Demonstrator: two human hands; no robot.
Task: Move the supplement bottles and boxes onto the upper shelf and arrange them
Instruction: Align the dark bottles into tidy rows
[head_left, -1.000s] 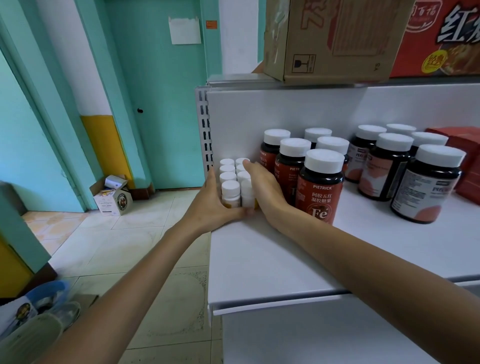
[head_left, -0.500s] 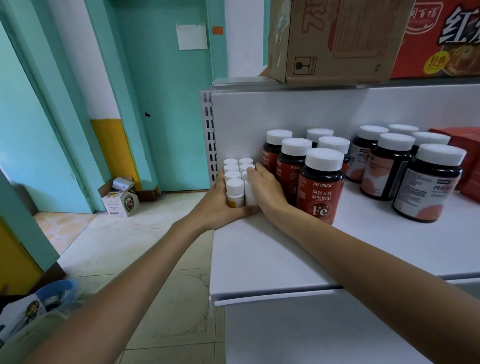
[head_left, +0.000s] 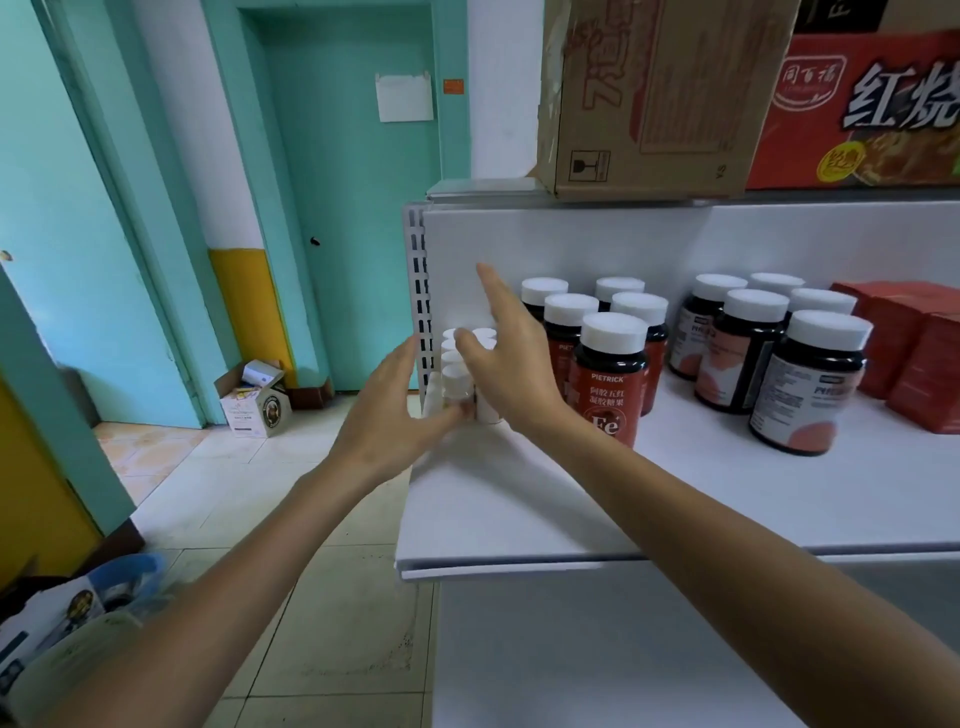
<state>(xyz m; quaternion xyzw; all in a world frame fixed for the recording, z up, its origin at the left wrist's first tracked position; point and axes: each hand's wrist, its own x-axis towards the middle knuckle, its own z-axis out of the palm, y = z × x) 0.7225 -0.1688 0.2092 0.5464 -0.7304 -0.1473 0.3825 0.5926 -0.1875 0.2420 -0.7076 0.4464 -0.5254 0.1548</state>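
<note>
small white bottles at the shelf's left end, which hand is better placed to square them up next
Left, probably. The left hand sits low against the small white bottles, thumb at the front one's base. The right hand is raised with fingers spread.

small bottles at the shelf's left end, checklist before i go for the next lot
1. Small bottles upright: ok.
2. Small bottles clear of the shelf edge: cannot tell, the left hand covers their base.
3. Left hand free: not ok, its thumb touches the front one.
4. Right hand free: ok, open, holding nothing.
5. Big bottles upright: ok.
6. Room at the shelf front: ok.
</note>
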